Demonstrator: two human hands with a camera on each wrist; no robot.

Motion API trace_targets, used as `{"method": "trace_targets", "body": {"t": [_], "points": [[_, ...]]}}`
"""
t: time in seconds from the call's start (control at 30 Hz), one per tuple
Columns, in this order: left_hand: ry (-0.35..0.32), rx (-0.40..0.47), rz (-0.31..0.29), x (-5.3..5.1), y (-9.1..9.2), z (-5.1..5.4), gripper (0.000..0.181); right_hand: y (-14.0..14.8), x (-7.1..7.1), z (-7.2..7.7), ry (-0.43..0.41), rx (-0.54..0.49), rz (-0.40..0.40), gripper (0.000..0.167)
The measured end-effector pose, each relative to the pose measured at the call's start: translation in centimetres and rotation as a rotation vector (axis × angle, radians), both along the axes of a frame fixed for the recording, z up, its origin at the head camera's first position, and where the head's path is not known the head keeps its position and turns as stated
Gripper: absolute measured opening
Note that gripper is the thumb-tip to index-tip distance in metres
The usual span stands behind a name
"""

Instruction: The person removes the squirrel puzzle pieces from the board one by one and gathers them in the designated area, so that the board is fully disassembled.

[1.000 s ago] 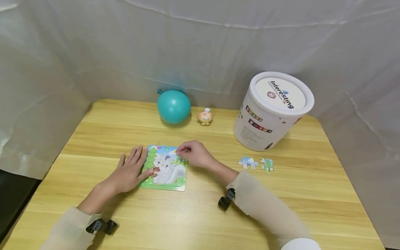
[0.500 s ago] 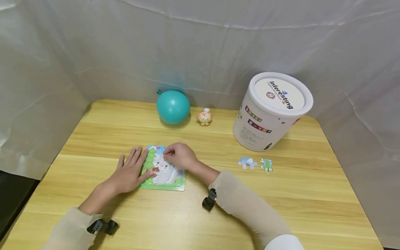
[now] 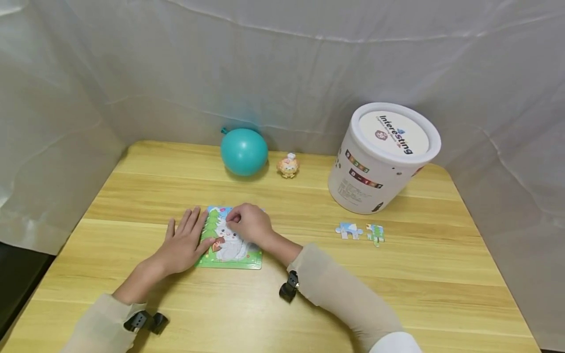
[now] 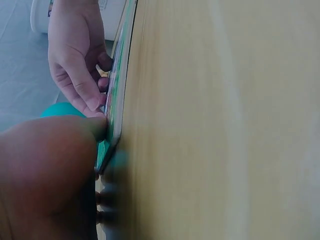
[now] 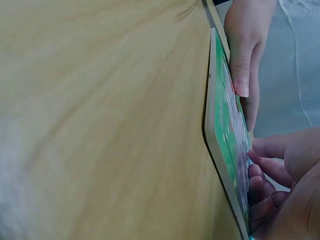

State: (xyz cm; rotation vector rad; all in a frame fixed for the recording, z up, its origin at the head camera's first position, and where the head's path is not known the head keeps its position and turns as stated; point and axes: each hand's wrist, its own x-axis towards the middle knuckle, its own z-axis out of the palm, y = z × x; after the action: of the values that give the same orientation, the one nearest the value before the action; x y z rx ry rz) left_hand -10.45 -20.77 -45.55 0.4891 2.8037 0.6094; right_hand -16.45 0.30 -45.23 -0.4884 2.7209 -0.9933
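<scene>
A square jigsaw puzzle (image 3: 234,252) with a grey squirrel picture lies flat on the table. My left hand (image 3: 180,249) lies along its left edge, fingers spread and straight, with the thumb resting on the picture. My right hand (image 3: 253,226) is over the puzzle's upper right part with its fingers curled. Its thumb and index fingertips come close together at the squirrel's head. In the right wrist view these fingertips touch the puzzle face (image 5: 227,125); whether they pinch a piece is hidden. Two loose jigsaw pieces, one blue (image 3: 348,228) and one green (image 3: 376,232), lie to the right.
A teal balloon (image 3: 244,152) and a small chick figurine (image 3: 288,166) stand behind the puzzle. At the back right is a large white lidded tub (image 3: 375,166). Grey cloth (image 3: 282,73) hangs around the wooden table (image 3: 247,309).
My right hand has moved left across the top of the puzzle, from its upper right side to the squirrel's head. The left hand has stayed in place.
</scene>
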Motion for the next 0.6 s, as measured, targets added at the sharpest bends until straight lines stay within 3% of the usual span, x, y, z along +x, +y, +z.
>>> {"method": "trace_targets", "body": {"t": [0.3, 0.6], "points": [[0.015, -0.019, 0.009, -0.1, 0.0, -0.7, 0.075, -0.7, 0.4, 0.2, 0.038, 0.026, -0.029, 0.005], [-0.01, -0.054, 0.009, 0.0, 0.2, 0.4, 0.074, -1.4, 0.3, 0.5, -0.027, 0.044, -0.047, 0.007]]}}
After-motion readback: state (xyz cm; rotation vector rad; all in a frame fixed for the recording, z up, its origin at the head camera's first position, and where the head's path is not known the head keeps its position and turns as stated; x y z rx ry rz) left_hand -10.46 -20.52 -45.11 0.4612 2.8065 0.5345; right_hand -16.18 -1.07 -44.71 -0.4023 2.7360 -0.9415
